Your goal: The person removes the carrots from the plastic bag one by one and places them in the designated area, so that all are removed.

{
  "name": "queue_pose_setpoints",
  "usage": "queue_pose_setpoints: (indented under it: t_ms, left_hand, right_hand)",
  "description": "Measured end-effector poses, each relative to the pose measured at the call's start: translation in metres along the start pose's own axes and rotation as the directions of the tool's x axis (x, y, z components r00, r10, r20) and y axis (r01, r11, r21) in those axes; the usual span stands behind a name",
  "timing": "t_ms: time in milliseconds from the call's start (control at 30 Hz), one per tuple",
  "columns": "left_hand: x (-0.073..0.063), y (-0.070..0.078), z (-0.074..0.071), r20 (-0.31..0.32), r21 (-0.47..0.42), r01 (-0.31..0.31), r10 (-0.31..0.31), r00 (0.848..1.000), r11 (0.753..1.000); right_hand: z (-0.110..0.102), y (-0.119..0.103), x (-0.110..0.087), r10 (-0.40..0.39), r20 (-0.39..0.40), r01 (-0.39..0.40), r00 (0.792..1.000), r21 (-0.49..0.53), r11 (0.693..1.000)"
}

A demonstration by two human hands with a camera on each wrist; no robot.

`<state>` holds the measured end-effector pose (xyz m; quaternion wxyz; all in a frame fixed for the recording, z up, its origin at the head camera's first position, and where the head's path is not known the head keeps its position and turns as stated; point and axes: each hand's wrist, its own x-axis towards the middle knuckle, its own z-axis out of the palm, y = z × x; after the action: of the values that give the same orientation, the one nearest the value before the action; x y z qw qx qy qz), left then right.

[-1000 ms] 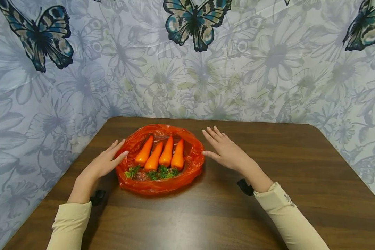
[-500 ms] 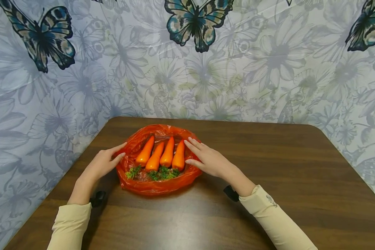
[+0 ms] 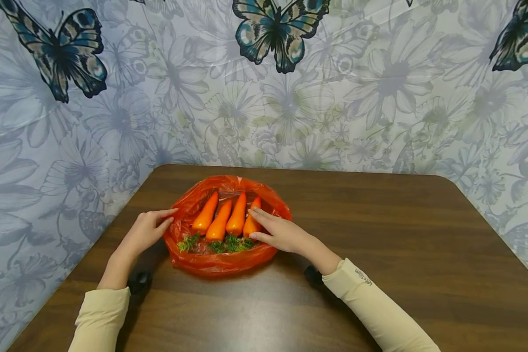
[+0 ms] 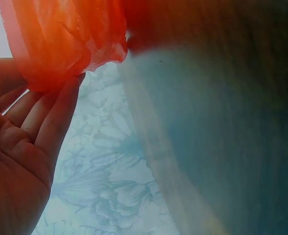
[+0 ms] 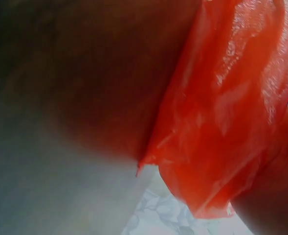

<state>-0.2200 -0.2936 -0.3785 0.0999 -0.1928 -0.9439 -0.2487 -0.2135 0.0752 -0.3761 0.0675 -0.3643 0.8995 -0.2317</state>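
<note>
Several orange carrots (image 3: 219, 222) with feathery green tops (image 3: 231, 243) lie side by side in an open red plastic bag (image 3: 215, 266), its rim spread wide on the table. At the bag's left edge, my left hand (image 3: 143, 232) pinches the rim between thumb and fingers; in the left wrist view the red film (image 4: 65, 39) covers its fingertips. Reaching over the right rim, my right hand (image 3: 283, 234) has its fingers extended on or just above the rightmost carrot (image 3: 252, 226). In the right wrist view, red film (image 5: 212, 127) hides most of that hand.
The brown wooden table (image 3: 378, 234) extends to the right of the bag and in front of it. Behind it hangs a floral cloth (image 3: 356, 107) printed with butterflies (image 3: 278, 34). A dark wrist device (image 3: 140, 282) sits under the left wrist.
My right hand has moved left from beside the bag, over its rim, to the rightmost carrot. The fingers of my left hand have drawn together at the bag's left edge.
</note>
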Motion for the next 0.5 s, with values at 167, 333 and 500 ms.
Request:
queue_pose_setpoints:
  t_ms: [167, 333, 500]
  left_hand:
    - [-0.001, -0.003, 0.002, -0.020, -0.014, 0.005, -0.005, 1.000, 1.000]
    - [-0.002, -0.004, 0.003, -0.013, -0.033, 0.012, -0.012, 1.000, 0.999]
    - [-0.002, -0.005, 0.002, -0.002, -0.038, 0.018, -0.018, 1.000, 0.999]
  right_hand:
    - [0.006, -0.001, 0.006, 0.003, 0.007, -0.002, 1.000, -0.021, 1.000]
    - [0.008, -0.001, 0.010, 0.004, 0.035, -0.004, 0.999, -0.008, 1.000]
    - [0.009, 0.000, 0.012, 0.002, 0.076, -0.001, 0.997, -0.017, 1.000]
